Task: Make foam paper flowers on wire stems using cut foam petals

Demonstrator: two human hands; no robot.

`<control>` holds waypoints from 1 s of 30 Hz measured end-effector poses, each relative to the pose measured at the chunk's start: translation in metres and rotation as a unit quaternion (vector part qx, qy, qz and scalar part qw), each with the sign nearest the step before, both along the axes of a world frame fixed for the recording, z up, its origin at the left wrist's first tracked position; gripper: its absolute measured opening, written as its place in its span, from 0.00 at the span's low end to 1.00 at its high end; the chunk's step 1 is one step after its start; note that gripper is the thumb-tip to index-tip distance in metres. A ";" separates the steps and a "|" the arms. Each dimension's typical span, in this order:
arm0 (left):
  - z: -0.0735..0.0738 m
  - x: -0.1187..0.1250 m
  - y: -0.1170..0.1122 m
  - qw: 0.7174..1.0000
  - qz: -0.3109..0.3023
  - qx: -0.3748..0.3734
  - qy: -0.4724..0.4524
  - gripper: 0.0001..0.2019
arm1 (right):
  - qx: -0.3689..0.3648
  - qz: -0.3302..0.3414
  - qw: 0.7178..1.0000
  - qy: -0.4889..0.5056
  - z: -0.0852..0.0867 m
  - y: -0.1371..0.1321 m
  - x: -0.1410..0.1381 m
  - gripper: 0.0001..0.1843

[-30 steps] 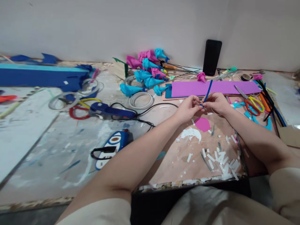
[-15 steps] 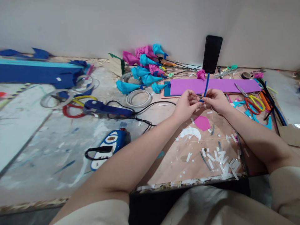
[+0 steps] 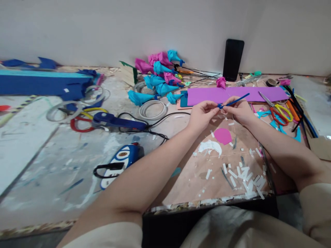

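On the littered bench, just in front of the purple foam sheet, the left hand and right hand meet, each grip pinching one end of a blue pipe cleaner held above a pink paper cutout.

Craft workspace: paint-smeared floor, scissors, tape rolls, paper flowers.

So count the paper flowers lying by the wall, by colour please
Blue paper flowers: 6
Pink paper flowers: 5, counting the pink one lying apart by the phone
Total: 11, though the bunch overlaps, so roughly.
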State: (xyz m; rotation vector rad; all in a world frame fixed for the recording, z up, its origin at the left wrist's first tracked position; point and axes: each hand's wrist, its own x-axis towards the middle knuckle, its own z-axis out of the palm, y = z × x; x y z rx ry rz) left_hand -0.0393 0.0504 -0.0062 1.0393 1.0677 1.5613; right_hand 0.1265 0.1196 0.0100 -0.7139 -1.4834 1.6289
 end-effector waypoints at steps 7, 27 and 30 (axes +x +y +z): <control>0.004 0.000 -0.003 0.999 -0.003 -0.032 -0.006 0.18 | 0.002 0.010 1.000 -0.005 0.003 -0.004 0.000 0.16; 0.005 -0.004 -0.009 0.961 0.025 0.028 0.274 0.05 | 0.131 0.009 0.982 -0.134 -0.001 -0.009 0.000 0.12; 0.006 -0.006 -0.011 0.938 0.038 0.052 0.342 0.05 | 0.136 0.016 0.981 -0.140 -0.001 -0.008 0.000 0.12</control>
